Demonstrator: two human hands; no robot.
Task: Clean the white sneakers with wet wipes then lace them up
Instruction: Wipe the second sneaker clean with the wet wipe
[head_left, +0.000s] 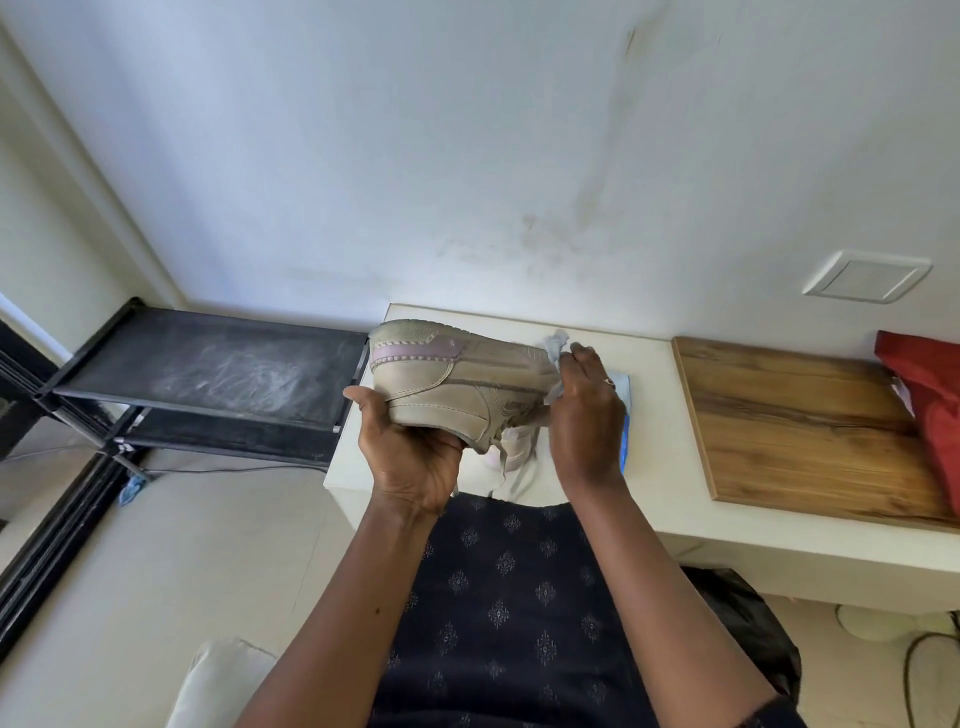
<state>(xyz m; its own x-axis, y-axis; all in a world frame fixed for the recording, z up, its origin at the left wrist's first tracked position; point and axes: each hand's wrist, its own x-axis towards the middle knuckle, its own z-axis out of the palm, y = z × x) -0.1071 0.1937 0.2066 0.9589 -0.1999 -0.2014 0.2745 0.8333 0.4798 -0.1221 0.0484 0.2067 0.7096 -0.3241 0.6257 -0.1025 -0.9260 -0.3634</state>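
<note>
Gripping the sneaker (457, 384) from underneath with the left hand (410, 457), fingers curled round the heel end, holding it up over the white counter (654, 467) with the sole edge uppermost. Pinching a bunched-up wet wipe (557, 345) in the right hand (587, 415) and pressing it on the toe end. Can just make out the second sneaker (517, 452) on the counter underneath, mostly hidden, loose laces trailing near the front edge. Also spotting a blue pack (626, 410) right behind the right hand, a wooden board (795, 415) further right with something red (930, 405) at its far end, and a dusty black shoe rack (218, 364) off to the left.
</note>
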